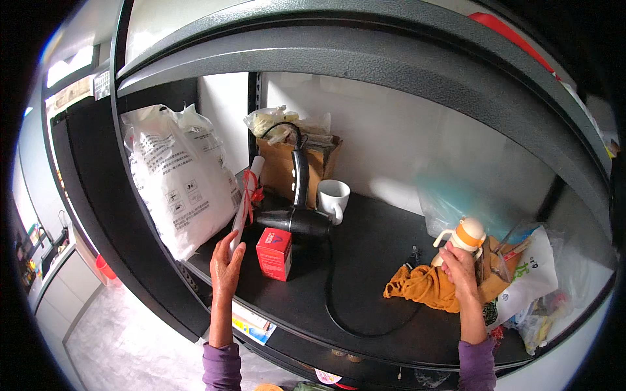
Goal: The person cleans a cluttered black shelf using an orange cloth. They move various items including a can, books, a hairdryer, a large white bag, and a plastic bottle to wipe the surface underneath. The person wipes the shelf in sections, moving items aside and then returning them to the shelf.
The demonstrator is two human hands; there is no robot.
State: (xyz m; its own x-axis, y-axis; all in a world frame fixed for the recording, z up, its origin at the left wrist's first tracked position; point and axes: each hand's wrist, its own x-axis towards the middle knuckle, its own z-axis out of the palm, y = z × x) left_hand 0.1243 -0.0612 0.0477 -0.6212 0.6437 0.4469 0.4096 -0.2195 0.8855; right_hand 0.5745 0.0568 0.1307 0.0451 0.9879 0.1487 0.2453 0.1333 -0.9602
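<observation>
My left hand [227,264] is raised at the shelf's front left, fingers apart, beside a white paper roll [246,200] tied with red ribbon; whether it touches the roll cannot be told. A red box [274,255] stands just right of it. My right hand [458,268] is at a cream bottle [467,233] with an orange band and a handle; its fingers overlap the bottle's lower part, and the grip is partly hidden. Under and beside that hand lies a crumpled orange cloth [425,289]. A black hair dryer [298,221] rests behind the red box, near a white mug [333,195].
A full white plastic bag [183,185] stands at the left. Behind the dryer is a cardboard box [318,161]. Plastic bags [538,273] crowd the right end. The dryer's cord [328,293] loops across the black shelf [371,273]; a metal beam [342,54] crosses above.
</observation>
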